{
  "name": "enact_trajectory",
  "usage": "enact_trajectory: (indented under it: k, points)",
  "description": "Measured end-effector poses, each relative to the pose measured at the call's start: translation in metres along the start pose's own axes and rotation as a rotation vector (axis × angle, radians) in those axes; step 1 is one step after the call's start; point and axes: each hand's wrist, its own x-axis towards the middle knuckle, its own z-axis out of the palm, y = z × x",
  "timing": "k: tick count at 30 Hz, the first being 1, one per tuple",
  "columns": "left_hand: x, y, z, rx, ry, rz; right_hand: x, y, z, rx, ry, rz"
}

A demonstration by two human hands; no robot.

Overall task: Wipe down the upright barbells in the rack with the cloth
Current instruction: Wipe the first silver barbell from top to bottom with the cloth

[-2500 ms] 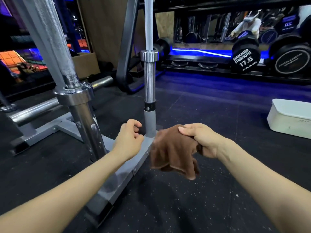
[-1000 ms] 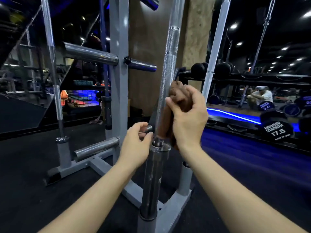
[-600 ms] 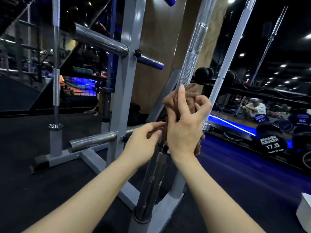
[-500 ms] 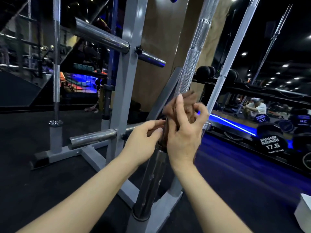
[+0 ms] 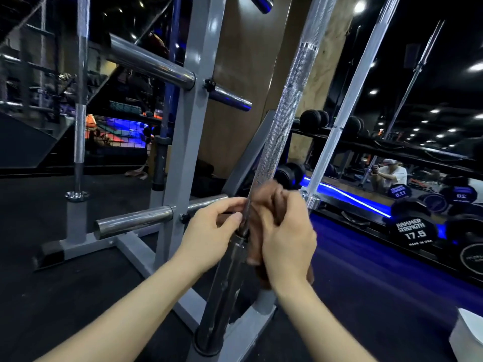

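Brown cloth is bunched up in the right hand, whose fingers curl round it and press it onto the near barbell right where the knurled shaft meets the sleeve; the wrap is presumably so the cloth hugs the whole round of the bar rather than one face. It's a bit motion-blurred, so I can't tell how far round the bar the fingers actually reach. Left hand sits just left of the bar at the same height, thumb and forefinger pinching at the shaft or the edge of the cloth; can't tell which; my guess is it's steadying the bar so it doesn't spin or rock while the other hand rubs.

Going outward: the bar stands leaning slightly, its sleeve dropped into a holder at the near end of the grey rack; that's why it can be wiped hands-free-ish, the rack carries the weight. A second bar stands just right and a bit farther, another far left on the rack's other foot; chrome pegs stick out left of the post. Dumbbells line the far right wall; white tub at the near right edge.

Looks like the wipe is at the low end of the shaft, with the long knurled stretch above probably to do yet.
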Motion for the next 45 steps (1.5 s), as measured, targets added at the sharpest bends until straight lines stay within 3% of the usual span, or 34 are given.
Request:
enact_trajectory:
  k: [6,11,13,18,20,25,30,33,39,45]
  points:
    - [0.000,0.001,-0.002,0.030,-0.003,0.013,-0.008,-0.009,0.009,-0.104,-0.008,-0.072]
    - [0.001,-0.001,-0.005,-0.068,-0.063,0.001,0.036,-0.037,0.007,-0.117,0.194,-0.133]
    - [0.002,-0.005,-0.007,-0.051,-0.078,-0.002,0.039,-0.039,0.012,-0.207,0.203,-0.125]
    - [0.003,-0.007,-0.013,-0.149,-0.150,-0.029,-0.007,-0.002,0.006,-0.190,-0.272,0.047]
    - [0.004,-0.006,-0.015,-0.171,-0.174,-0.036,0.002,-0.006,0.000,-0.189,-0.278,0.019]
    - [0.006,-0.008,-0.015,-0.280,-0.211,-0.062,0.046,-0.033,-0.004,-0.067,-0.065,-0.055]
    - [0.008,-0.014,-0.013,-0.357,-0.177,-0.085,0.000,-0.019,-0.005,-0.149,-0.298,0.042]
    - [0.007,-0.013,-0.012,-0.331,-0.159,-0.064,0.013,-0.016,-0.014,-0.254,-0.407,0.000]
    - [0.008,-0.011,-0.011,-0.349,-0.155,-0.080,0.041,-0.028,-0.012,-0.102,-0.208,0.008]
    - [0.007,-0.010,-0.009,-0.313,-0.125,-0.040,0.018,-0.007,-0.019,-0.281,-0.544,0.041]
